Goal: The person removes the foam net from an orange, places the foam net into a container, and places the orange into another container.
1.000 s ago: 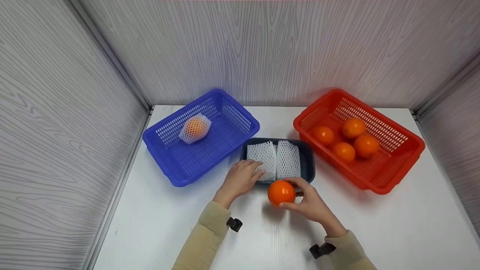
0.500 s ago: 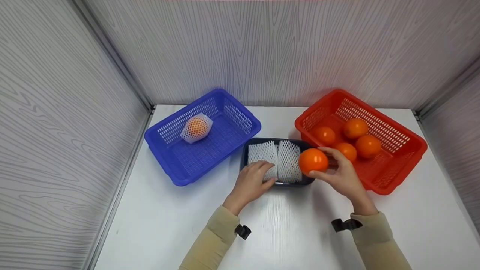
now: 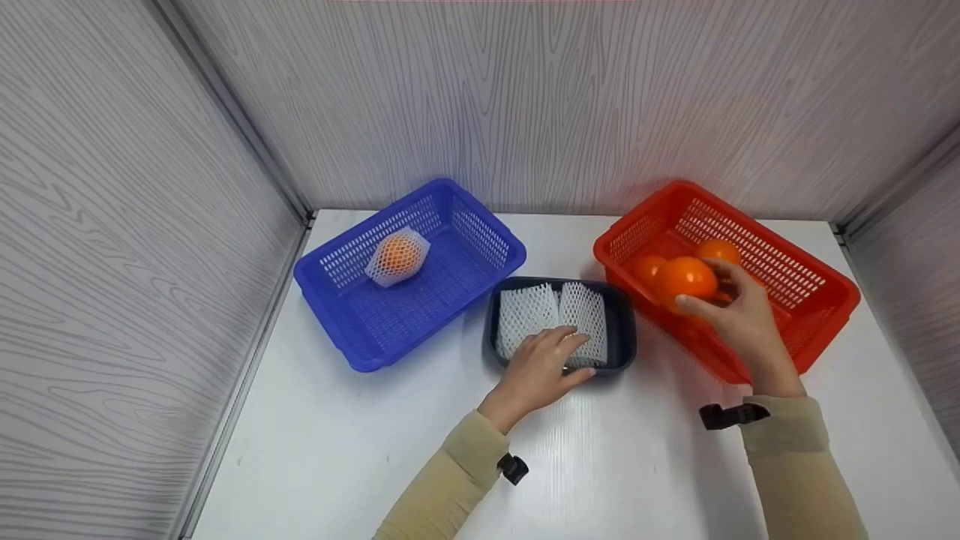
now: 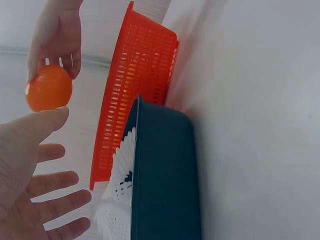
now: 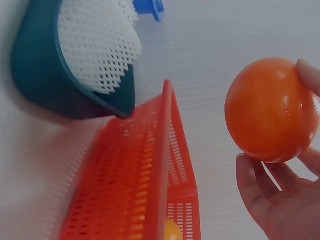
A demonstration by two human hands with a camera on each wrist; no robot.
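Note:
My right hand [image 3: 746, 319] holds an orange [image 3: 685, 281] by its sides, above the near-left part of the red basket [image 3: 817, 279]. Other oranges [image 3: 720, 250] lie in that basket, partly hidden by the held one and the hand. In the right wrist view the held orange [image 5: 270, 110] is raised clear of the basket rim [image 5: 167, 115]. My left hand [image 3: 541, 369] hovers with spread fingers over the near edge of a dark tray [image 3: 622, 330]. White foam net sleeves [image 3: 527, 309] lie in the tray; the left wrist view shows that hand [image 4: 30, 165] holding nothing.
A blue basket [image 3: 360, 319] stands at the left with one net-wrapped orange [image 3: 399, 255] in it. The tray sits between the two baskets on the white table [image 3: 337, 442]. Wood-patterned panels [image 3: 525, 97] rise at the back and both sides.
The right hand has carried the orange from in front of the tray, rightward and away, to above the red basket. The left hand has shifted right along the tray's near side.

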